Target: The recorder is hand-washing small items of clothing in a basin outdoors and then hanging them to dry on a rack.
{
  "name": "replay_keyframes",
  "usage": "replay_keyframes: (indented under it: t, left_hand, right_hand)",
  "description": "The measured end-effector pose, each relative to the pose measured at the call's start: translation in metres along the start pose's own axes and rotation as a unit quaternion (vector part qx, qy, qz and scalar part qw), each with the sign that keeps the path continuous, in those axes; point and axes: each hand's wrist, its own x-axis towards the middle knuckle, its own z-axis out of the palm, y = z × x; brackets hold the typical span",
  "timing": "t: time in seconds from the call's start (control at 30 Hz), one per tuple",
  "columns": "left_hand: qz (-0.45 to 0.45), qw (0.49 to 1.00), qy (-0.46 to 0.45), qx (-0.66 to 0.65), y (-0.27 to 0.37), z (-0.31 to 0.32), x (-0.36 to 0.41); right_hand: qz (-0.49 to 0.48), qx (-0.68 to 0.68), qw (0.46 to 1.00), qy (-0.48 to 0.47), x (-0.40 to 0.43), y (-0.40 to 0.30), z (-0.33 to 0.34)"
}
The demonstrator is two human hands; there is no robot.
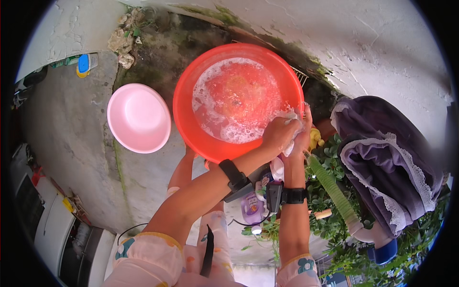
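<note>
Over the right rim of a red plastic basin (184, 107), my two hands meet at a wet white cloth (289, 147). My left hand (280, 134) reaches across from the left and is closed in a fist on the cloth. Held more upright, my right hand (304, 138) has the cloth against its palm, its fingers partly hidden behind it. Drops of water splash about the hands. Rippling soapy water (238, 97) fills the basin's bottom, with foam (238, 132) thickest along the near edge.
A pink basin (139, 118) stands to the left. On the right are purple lace-trimmed fabric (380, 161), a green corrugated hose (331, 188), leafy plants (331, 163), a brush (322, 214) and a yellow bottle (315, 138). A purple detergent-type bottle (252, 208) lies below my forearms. A peeling wall (358, 46) rises behind.
</note>
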Motion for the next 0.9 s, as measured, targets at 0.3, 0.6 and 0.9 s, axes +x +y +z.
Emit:
replay_keyframes:
  t: [0.3,0.6,0.9]
  left_hand:
    - [0.113,0.987,0.111,-0.003,-0.014,0.014,0.001]
    - [0.202,0.968,0.151,0.014,-0.019,0.008,0.008]
    - [0.120,0.975,0.168,0.087,-0.010,0.002,0.003]
  right_hand:
    - [-0.080,-0.250,0.955,-0.139,0.025,0.005,-0.033]
    - [-0.127,-0.266,0.954,-0.058,-0.042,-0.009,0.015]
    - [-0.030,0.014,0.999,0.014,-0.017,-0.018,0.022]
